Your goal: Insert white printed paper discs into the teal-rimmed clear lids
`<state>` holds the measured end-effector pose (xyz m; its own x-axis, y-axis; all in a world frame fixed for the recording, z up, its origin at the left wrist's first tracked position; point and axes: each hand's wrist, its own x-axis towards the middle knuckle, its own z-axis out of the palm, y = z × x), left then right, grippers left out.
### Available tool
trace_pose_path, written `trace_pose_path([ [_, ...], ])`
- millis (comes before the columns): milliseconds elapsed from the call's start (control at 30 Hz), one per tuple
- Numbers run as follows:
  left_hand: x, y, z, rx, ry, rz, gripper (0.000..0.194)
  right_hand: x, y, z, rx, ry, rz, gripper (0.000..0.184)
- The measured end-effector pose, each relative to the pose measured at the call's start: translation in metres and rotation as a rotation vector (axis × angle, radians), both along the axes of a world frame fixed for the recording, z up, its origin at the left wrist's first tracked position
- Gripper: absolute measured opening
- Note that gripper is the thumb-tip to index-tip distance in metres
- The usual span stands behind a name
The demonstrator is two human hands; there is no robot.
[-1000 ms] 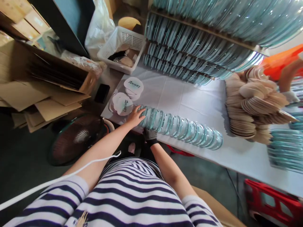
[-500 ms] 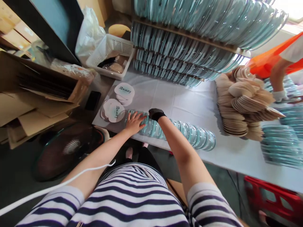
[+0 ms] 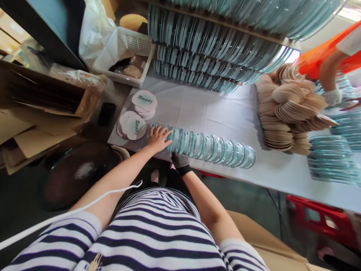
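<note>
A row of round glass discs (image 3: 214, 147) leans edge to edge along the near side of a white-covered table (image 3: 220, 116). My left hand (image 3: 158, 137) lies on the left end of that row with its fingers spread. My right hand (image 3: 179, 161), in a dark glove, sits at the table's near edge just below the row; its fingers are turned away from me. Left of the row lie two small piles of round printed labels (image 3: 134, 124) marked "Sbeauty".
Long racks of glass discs (image 3: 208, 45) fill the back of the table. A heap of round wooden backs (image 3: 290, 113) lies at the right, with more glass discs (image 3: 332, 162) beyond. Another person's gloved hand (image 3: 332, 96) works at far right. A white basket (image 3: 124, 56), cardboard (image 3: 42, 113) and a fan (image 3: 79, 173) stand at left.
My right hand has dropped from on top of the glass row back to the table's near edge. My left hand has stayed on the row's left end.
</note>
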<state>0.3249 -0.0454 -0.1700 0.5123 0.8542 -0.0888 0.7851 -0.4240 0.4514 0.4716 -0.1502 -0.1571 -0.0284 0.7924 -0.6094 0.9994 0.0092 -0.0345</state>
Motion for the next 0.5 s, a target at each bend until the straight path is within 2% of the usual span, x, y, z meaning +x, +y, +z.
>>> trace_pose_path([
  [100,-0.002,0.001,0.003,-0.001,0.021,-0.006,0.054,-0.009,-0.013,-0.014,-0.021,0.043,-0.097,0.044],
  [167,0.000,0.000,0.007,0.000,0.039,-0.006,0.054,-0.005,-0.012,-0.008,0.003,0.064,-0.139,0.044],
  [233,0.007,-0.002,0.011,0.018,0.038,-0.036,0.056,0.012,-0.001,0.009,0.092,0.051,-0.188,0.047],
  [333,0.025,-0.008,0.014,0.029,0.014,-0.144,0.063,0.048,0.040,0.042,0.247,-0.064,-0.260,0.046],
  [367,0.031,-0.010,0.013,0.018,0.012,-0.171,0.065,0.059,0.059,0.051,0.238,-0.107,-0.242,0.043],
  [433,0.041,-0.013,0.009,-0.005,0.018,-0.193,0.066,0.075,0.101,0.062,0.089,-0.142,-0.115,0.039],
  [500,0.046,-0.015,0.004,-0.006,0.024,-0.196,0.066,0.078,0.136,0.065,-0.083,-0.124,0.009,0.035],
])
